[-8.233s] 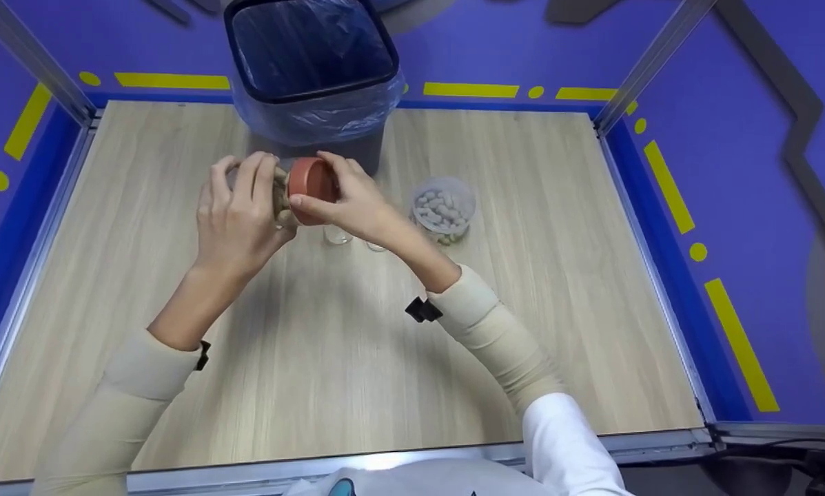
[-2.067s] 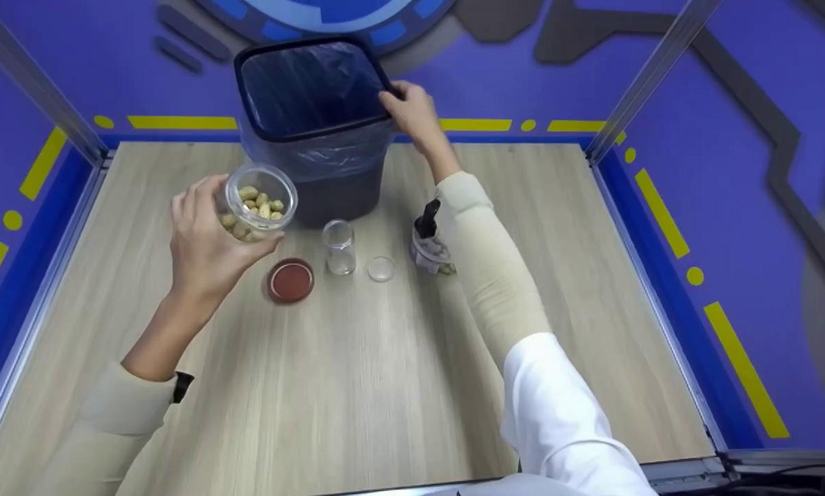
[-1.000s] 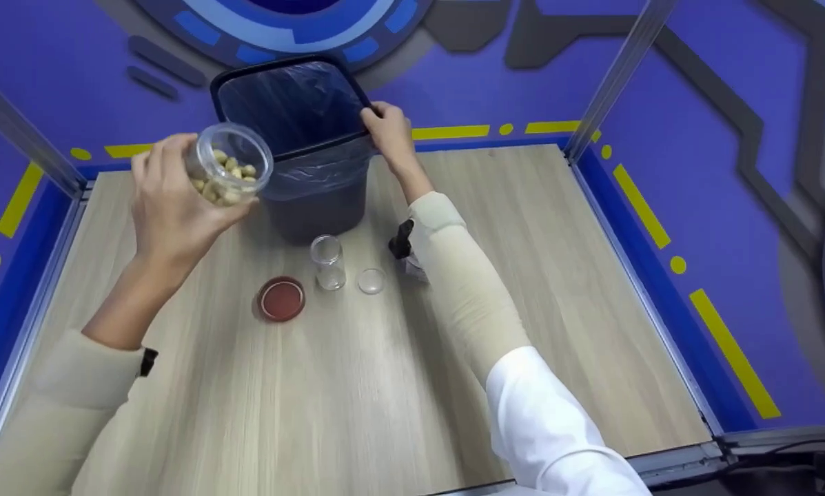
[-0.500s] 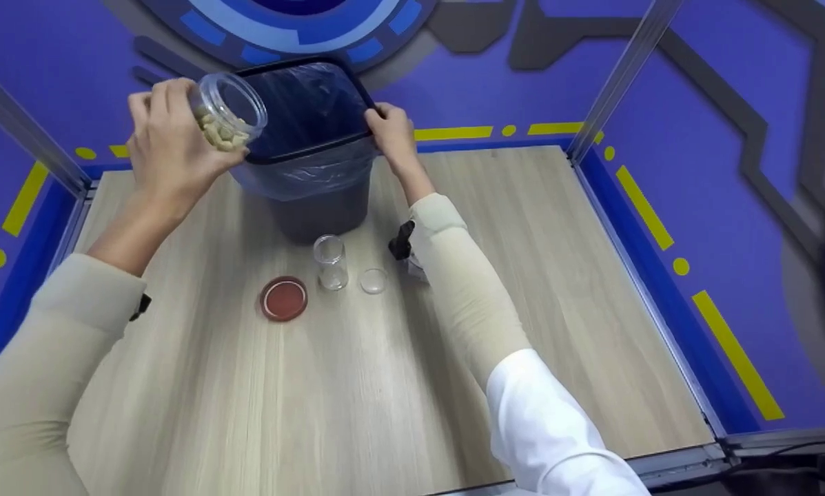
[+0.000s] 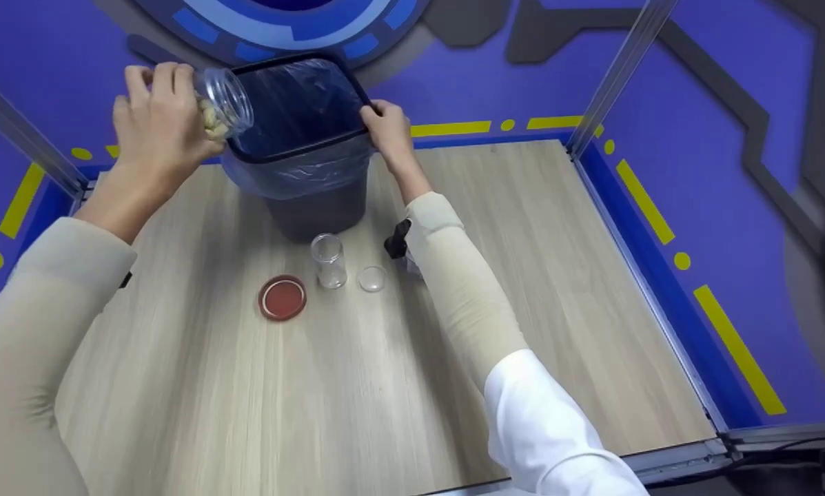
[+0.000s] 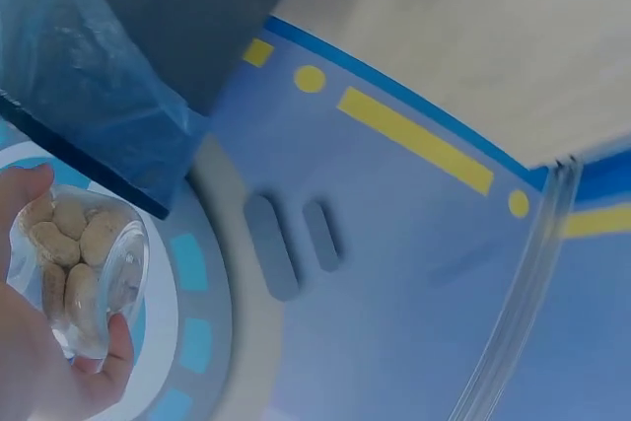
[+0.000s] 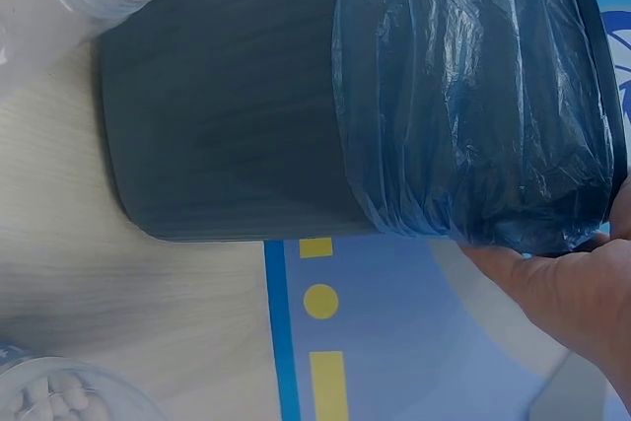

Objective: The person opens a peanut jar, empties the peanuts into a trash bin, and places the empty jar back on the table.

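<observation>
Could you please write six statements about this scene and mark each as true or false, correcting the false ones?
1. The left hand holds a jar of peanuts. True.
2. The mouth of this jar points away from the bin. False: it points toward the bin.
3. The red lid lies on the table. True.
4. The right hand rests on the table. False: the right hand grips the bin by its rim.
5. The narrow clear jar stands upright. True.
6. The clear disc lies inside the red lid. False: the clear disc lies beside the narrow clear jar.
</observation>
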Demonstrator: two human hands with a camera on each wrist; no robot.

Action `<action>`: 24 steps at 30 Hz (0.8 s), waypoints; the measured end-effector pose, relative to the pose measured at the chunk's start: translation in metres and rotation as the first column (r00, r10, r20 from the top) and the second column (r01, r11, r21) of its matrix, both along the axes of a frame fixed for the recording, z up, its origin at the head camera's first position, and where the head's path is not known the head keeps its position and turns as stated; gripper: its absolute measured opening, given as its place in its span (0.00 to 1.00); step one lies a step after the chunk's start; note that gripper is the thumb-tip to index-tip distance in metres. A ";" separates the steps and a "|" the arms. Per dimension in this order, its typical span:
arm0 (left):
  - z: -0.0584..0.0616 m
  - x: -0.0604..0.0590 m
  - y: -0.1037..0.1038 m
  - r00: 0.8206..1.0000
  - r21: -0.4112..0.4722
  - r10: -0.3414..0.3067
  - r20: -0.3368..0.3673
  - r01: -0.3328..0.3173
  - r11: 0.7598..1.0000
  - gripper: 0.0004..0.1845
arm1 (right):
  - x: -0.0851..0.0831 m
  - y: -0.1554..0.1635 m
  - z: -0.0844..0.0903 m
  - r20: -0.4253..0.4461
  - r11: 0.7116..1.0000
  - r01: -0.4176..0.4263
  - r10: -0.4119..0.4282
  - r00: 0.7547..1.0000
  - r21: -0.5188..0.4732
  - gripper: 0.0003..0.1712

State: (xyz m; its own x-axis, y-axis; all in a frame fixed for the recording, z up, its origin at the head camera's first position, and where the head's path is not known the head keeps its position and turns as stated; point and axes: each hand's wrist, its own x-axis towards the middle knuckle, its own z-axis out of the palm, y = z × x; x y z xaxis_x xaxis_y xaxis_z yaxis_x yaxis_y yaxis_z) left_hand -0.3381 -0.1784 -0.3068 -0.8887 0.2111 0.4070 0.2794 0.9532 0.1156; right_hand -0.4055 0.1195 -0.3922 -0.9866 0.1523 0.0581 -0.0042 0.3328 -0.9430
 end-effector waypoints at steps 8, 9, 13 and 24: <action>0.006 -0.009 0.009 0.990 -0.182 -0.080 -0.114 0.059 0.982 0.49 | 0.002 -0.001 -0.001 -0.009 1.000 -0.005 0.005 1.000 -0.024 0.19; 0.007 -0.009 0.010 0.989 -0.196 -0.086 -0.120 0.061 0.979 0.49 | 0.002 -0.001 -0.001 -0.011 1.000 -0.006 0.006 1.000 -0.027 0.19; 0.012 -0.010 0.011 0.979 -0.278 -0.134 -0.155 0.087 0.957 0.49 | 0.002 -0.002 -0.002 -0.007 1.000 -0.008 0.008 1.000 -0.027 0.19; 0.031 -0.012 0.015 0.986 -0.449 -0.144 -0.090 0.089 0.889 0.53 | -0.001 0.001 0.000 0.016 1.000 0.002 -0.002 1.000 0.009 0.20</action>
State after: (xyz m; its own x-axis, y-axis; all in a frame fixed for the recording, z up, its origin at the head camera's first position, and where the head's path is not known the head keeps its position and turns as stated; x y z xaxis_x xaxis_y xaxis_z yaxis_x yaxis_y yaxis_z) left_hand -0.3500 -0.1637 -0.2757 -0.7983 0.4922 0.3472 0.3765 0.8577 -0.3501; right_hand -0.4062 0.1204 -0.3927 -0.9871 0.1542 0.0440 0.0113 0.3410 -0.9400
